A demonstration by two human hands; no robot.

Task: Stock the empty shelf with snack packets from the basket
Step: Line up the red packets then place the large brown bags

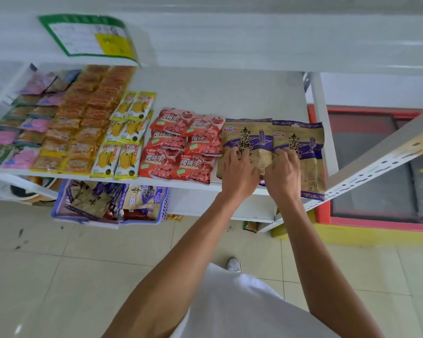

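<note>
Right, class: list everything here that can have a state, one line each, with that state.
Left hand, pressing on the left brown packet.
Right hand, pressing on the right brown packet.
Both brown packets, flat, side by side on the shelf.
Shelf, partly stocked, bare at the back.
Basket, still holding packets.
Red packets, flat, overlapping rows.

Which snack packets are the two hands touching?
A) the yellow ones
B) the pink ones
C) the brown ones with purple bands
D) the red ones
C: the left hand and the right hand both rest on the flat brown packets with purple bands at the right end of the white metal shelf.
</note>
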